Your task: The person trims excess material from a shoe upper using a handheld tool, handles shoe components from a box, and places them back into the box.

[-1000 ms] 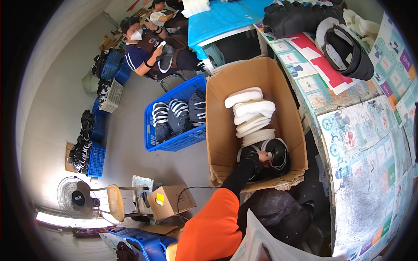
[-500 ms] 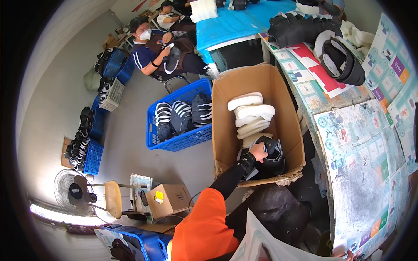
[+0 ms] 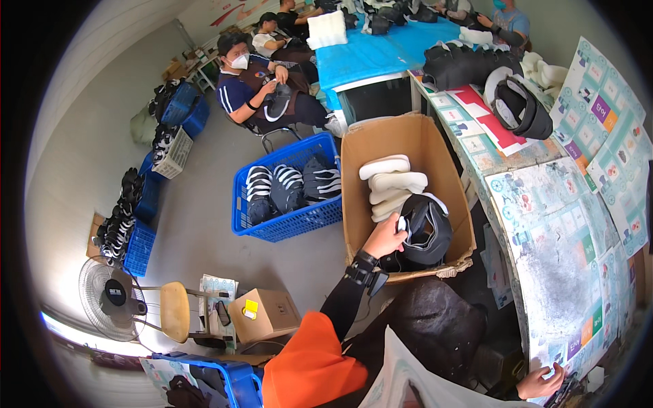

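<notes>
My left hand [image 3: 386, 238] is closed on the near-left edge of a black padded piece [image 3: 430, 228] with a white edge and a hollow, curved shape. The piece is over the near end of a cardboard box [image 3: 357, 149]; its exact kind does not show. Beside it, a row of white foam pads [image 3: 398, 182] lies in the box, partly covered by the piece. At the lower right, my right hand [image 3: 541, 382] is by the table's near end, fingers curved and apart, seemingly with nothing in them. Small dark objects [image 3: 568, 389] lie close to its fingertips.
Left of the box, a blue basket [image 3: 286, 231] holds black pieces with white stripes. A paper-covered table [image 3: 544, 231] runs along the right, bearing more black pieces [image 3: 522, 109]. A seated person [image 3: 238, 88] works beyond the basket. A fan [image 3: 112, 296] and chair [image 3: 175, 311] stand lower left.
My left hand has lifted the black padded piece higher, and it now covers more of the white pads. My right hand has come further into view at the lower right.
</notes>
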Motion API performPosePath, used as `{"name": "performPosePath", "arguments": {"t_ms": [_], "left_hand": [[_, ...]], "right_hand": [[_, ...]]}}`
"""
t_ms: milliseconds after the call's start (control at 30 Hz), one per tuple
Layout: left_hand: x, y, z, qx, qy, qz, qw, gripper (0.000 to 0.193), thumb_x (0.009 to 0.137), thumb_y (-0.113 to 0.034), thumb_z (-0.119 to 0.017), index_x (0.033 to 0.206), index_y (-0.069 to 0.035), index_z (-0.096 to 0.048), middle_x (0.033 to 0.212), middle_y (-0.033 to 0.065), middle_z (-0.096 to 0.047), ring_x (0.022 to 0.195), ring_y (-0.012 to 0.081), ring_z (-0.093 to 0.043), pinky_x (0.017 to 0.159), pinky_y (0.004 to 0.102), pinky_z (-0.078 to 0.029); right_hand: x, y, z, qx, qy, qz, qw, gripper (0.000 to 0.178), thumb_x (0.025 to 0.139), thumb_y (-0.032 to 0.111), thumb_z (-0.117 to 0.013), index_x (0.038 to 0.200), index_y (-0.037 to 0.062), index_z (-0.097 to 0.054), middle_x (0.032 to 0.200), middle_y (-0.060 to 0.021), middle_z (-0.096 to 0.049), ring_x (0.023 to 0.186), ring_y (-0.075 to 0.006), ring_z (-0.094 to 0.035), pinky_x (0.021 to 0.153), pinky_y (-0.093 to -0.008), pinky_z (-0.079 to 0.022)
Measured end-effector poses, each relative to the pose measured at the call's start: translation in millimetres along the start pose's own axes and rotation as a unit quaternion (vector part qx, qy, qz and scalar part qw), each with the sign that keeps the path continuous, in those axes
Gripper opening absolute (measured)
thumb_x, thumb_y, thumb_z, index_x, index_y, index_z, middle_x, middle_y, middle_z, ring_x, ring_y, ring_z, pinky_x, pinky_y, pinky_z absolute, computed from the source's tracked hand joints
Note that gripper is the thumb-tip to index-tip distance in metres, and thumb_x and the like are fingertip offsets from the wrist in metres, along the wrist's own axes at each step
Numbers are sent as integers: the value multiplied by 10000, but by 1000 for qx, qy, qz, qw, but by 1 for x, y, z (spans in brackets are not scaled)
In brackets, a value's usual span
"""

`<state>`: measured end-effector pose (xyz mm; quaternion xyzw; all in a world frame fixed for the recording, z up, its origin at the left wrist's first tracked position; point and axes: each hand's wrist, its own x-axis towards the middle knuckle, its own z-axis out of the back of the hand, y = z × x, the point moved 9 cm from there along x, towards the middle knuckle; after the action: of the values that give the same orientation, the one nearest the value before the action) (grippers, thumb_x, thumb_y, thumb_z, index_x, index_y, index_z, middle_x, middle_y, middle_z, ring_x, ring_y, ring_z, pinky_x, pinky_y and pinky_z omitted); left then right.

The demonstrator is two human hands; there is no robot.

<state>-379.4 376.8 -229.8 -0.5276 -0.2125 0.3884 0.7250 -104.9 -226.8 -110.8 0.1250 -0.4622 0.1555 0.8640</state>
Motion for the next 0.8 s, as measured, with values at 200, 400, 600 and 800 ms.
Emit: {"name": "performPosePath", "arguments": {"t_ms": [200,400,600,800], "left_hand": [[-63,37,29,-120,-122,-47,984,207,998,-36,-609,1132,-3,-454,952,129,-702,706,171,-724,618,316,-616],[-83,78,11,-116,-106,-43,987,170,1025,-21,-580,1110,-47,-435,958,79,-655,741,127,-692,608,297,-611],[-95,88,20,-232,-127,-35,964,166,1023,33,-533,1116,-51,-424,1006,62,-565,775,134,-647,631,325,-648],[-97,43,33,-190,-108,-106,970,128,1055,-56,-583,1082,-85,-462,928,-13,-552,742,38,-540,601,219,-519]], "right_hand": [[47,85,28,320,45,6,946,144,974,13,-585,1096,-34,-644,1079,-156,-643,1053,-310,-602,962,-424,-468],[53,177,40,525,165,23,834,76,943,-8,-551,1010,-28,-580,998,-131,-595,974,-271,-577,958,-375,-441],[77,244,75,846,222,-38,483,557,929,356,-662,1307,-46,-584,1356,-240,-572,1275,-373,-546,1074,-480,-437],[138,261,178,971,138,157,-118,284,942,136,-587,822,-63,-750,736,-219,-727,697,-336,-746,810,-383,-548]]}}
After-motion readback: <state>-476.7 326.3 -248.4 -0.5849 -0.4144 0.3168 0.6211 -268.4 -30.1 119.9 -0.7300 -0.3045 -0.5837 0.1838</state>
